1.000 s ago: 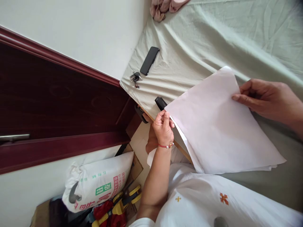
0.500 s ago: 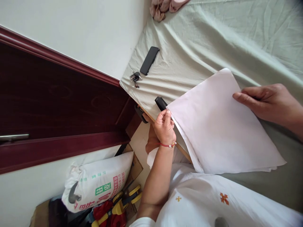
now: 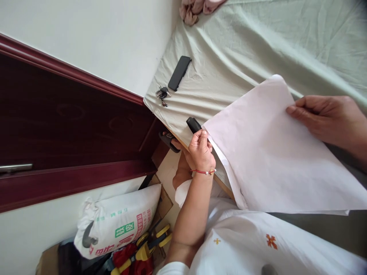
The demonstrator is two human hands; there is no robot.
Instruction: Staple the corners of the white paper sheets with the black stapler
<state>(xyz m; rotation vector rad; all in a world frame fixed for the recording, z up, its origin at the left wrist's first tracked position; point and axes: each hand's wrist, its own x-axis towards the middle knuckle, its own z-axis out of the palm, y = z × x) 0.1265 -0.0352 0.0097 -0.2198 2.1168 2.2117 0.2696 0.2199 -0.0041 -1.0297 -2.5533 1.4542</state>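
Observation:
A stack of large white paper sheets (image 3: pixel 272 152) lies on a bed covered with a pale green sheet (image 3: pixel 243 49). My left hand (image 3: pixel 200 151), with a red bead bracelet at the wrist, pinches the near left corner of the top sheet, next to a small black object (image 3: pixel 193 124) at the bed's edge. My right hand (image 3: pixel 327 118) grips the far right edge of the same sheet, fingers over the top. The top sheet is raised a little off the stack.
A black phone (image 3: pixel 179 73) and a bunch of keys (image 3: pixel 162 93) lie near the bed's corner. Pink cloth (image 3: pixel 195 8) sits at the top. A dark red door (image 3: pixel 71 126) stands left. A white printed sack (image 3: pixel 114 223) and yellow-handled tools (image 3: pixel 146 244) are on the floor.
Both hands have shifted the top sheet slightly; its far corner sits higher and its near right corner now runs past the right edge of the view.

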